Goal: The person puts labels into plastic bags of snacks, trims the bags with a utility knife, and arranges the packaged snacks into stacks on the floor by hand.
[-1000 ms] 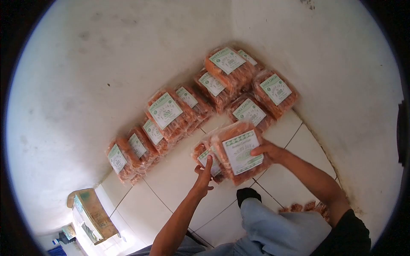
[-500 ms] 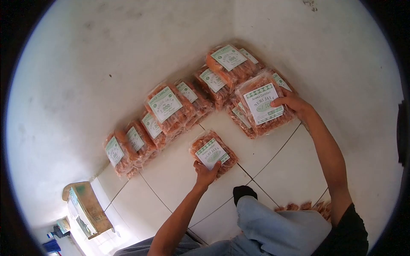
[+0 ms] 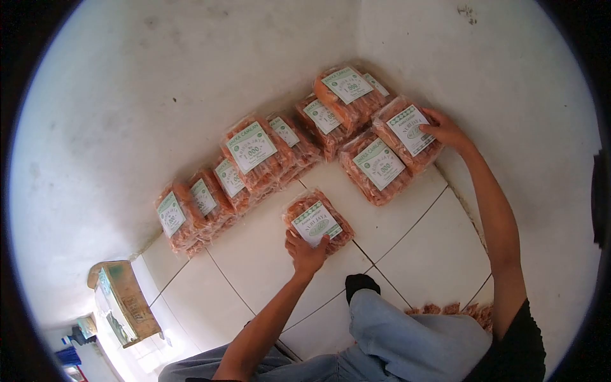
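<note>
My left hand [image 3: 308, 254] is closed on the near corner of a clear plastic snack pack [image 3: 318, 219], thumb over its "Nuri Jaya" label. This pack is low over the floor tiles, apart from the stacks. Farther right, my right hand [image 3: 443, 129] grips the right edge of another snack pack [image 3: 407, 130], its thumb on the white-and-green label and its fingers around the far side. That pack lies at the top of the right-hand pile, beside a labelled pack [image 3: 375, 167]. The contents look reddish-brown, in tightly packed pieces.
Several more labelled packs are piled along the wall, including a raised one [image 3: 251, 153] and a back one [image 3: 349, 92]. A wooden piece of furniture [image 3: 130, 305] stands at lower left. Reddish-brown pieces [image 3: 452, 310] show beside my jeans-clad leg [image 3: 407, 325].
My right hand has moved its pack up and to the right, uncovering the label of the pack beside it. The left hand's pack has barely shifted.
</note>
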### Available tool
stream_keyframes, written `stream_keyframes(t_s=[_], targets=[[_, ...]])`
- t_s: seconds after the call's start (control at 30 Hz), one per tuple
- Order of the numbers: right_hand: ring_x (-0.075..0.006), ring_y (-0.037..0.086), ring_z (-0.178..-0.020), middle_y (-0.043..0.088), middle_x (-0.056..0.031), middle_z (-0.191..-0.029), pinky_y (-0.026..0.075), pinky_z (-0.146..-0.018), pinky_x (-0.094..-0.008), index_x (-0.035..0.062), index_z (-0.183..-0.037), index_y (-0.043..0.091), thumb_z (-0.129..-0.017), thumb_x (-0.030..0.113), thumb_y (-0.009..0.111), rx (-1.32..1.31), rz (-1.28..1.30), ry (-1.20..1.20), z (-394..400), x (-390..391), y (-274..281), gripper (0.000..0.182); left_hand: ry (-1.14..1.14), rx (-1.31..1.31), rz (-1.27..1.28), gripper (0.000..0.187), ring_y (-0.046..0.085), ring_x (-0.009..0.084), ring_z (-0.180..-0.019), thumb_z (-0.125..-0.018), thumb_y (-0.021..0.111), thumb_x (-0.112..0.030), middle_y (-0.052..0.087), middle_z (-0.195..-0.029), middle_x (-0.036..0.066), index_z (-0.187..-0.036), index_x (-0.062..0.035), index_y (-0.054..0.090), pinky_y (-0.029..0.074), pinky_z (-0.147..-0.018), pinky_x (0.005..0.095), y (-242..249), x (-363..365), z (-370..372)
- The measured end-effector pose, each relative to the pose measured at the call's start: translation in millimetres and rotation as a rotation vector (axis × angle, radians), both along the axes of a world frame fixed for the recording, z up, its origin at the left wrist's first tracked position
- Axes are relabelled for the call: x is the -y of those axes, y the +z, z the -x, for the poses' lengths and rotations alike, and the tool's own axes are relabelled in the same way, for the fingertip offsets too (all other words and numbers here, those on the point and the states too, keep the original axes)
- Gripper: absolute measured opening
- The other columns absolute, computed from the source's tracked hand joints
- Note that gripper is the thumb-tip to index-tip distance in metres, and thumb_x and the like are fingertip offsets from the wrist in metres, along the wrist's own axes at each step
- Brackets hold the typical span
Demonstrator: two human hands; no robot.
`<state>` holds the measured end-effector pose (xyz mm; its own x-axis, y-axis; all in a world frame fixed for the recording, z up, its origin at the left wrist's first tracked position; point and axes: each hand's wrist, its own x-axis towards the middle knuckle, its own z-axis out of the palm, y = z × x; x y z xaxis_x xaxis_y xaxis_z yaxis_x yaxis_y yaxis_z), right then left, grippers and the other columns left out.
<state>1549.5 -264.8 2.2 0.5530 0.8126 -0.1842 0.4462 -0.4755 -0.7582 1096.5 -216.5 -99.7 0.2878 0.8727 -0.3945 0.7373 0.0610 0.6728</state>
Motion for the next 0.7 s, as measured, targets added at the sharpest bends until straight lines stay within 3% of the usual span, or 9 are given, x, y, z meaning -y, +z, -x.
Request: stream_keyframes(t_s=[0.03,0.07,0.13,0.17,0.23,0.37,0.43,0.57,0.7], targets=[[-0.0283,0.058,-0.114,0.058,-0.0183,-0.127,0.045,-0.098,-0.0388,0.0056,-0.142,0.042,-0.085,0.028,0.070,0.002,-0.001,0.003,2,1,0,0.067,-0.031,-0.118,-0.251,0.108,0.028,0.0469,-0.131,-0.072,0.080,-0.037,0.025,-0.140,0.034,-0.143,0.0078,0.012,0.027,-0.109,0.0520,8,4,-5],[-0.0279,0.053,-0.120,0.054,-0.0189,-0.132,0.041,-0.102,-0.0375,0.0030,-0.142,0.040,-0.087,0.030,0.067,0.063,0.023,-0.042,6,2,-1,0.067,-0.028,-0.118,-0.251,0.108,0.028,0.0469,-0.131,-0.072,0.080,-0.037,0.025,-0.140,0.034,-0.143,0.0078,0.012,0.027,-0.109,0.0520,15,5,-12],[-0.0275,0.049,-0.126,0.050,-0.0195,-0.137,0.037,-0.106,-0.0362,0.0005,-0.143,0.038,-0.090,0.031,0.065,0.119,0.049,-0.090,19,6,-4,0.067,-0.272,0.208,-0.471,0.104,0.029,0.0512,-0.130,-0.071,0.081,-0.033,0.021,-0.143,0.036,-0.146,0.0027,0.018,0.027,-0.110,0.0499,46,-1,-35],[-0.0286,0.048,-0.127,0.049,-0.0203,-0.138,0.037,-0.106,-0.0367,0.0010,-0.144,0.037,-0.090,0.034,0.064,0.213,0.025,-0.083,28,8,-5,0.068,-0.273,0.206,-0.469,0.104,0.029,0.0512,-0.130,-0.071,0.081,-0.033,0.021,-0.143,0.036,-0.146,0.0027,0.018,0.027,-0.110,0.0499,54,1,-46],[-0.0297,0.048,-0.127,0.048,-0.0211,-0.139,0.036,-0.107,-0.0373,0.0014,-0.145,0.036,-0.091,0.036,0.062,0.310,-0.001,-0.071,36,12,-10,0.069,-0.533,0.208,-0.501,0.093,0.025,0.0519,-0.134,-0.076,0.077,-0.028,0.008,-0.149,0.037,-0.147,-0.0015,0.023,0.027,-0.111,0.0512,61,8,-75],[-0.0335,0.048,-0.127,0.049,-0.0196,-0.138,0.039,-0.105,-0.0431,0.0084,-0.146,0.034,-0.090,0.044,0.060,0.385,-0.053,-0.061,44,16,-16,0.072,-0.586,0.193,-0.402,0.084,0.026,0.0512,-0.135,-0.081,0.073,-0.023,-0.002,-0.151,0.036,-0.148,-0.0085,0.026,0.035,-0.108,0.0493,60,20,-132],[-0.0338,0.048,-0.127,0.049,-0.0198,-0.138,0.040,-0.104,-0.0432,0.0084,-0.147,0.033,-0.090,0.045,0.061,0.348,-0.067,-0.047,47,17,-9,0.073,-0.507,0.234,-0.240,0.088,0.033,0.0508,-0.132,-0.081,0.072,-0.023,0.003,-0.152,0.033,-0.152,-0.0165,0.020,0.049,-0.094,0.0460,51,21,-153],[-0.0345,0.050,-0.125,0.048,-0.0202,-0.138,0.040,-0.103,-0.0433,0.0084,-0.147,0.032,-0.091,0.044,0.060,0.287,-0.054,-0.069,44,27,-13,0.073,-0.510,0.152,-0.315,0.088,0.039,0.0491,-0.129,-0.082,0.071,-0.024,0.001,-0.152,0.033,-0.152,-0.0166,0.018,0.053,-0.087,0.0447,50,17,-158],[-0.0353,0.051,-0.123,0.048,-0.0212,-0.138,0.041,-0.103,-0.0431,0.0052,-0.146,0.032,-0.091,0.045,0.060,0.251,-0.034,-0.045,47,25,-9,0.073,-0.509,0.344,-0.201,0.080,0.038,0.0506,-0.129,-0.083,0.070,-0.025,0.006,-0.152,0.034,-0.149,-0.0135,0.026,0.046,-0.099,0.0458,61,5,-135]])
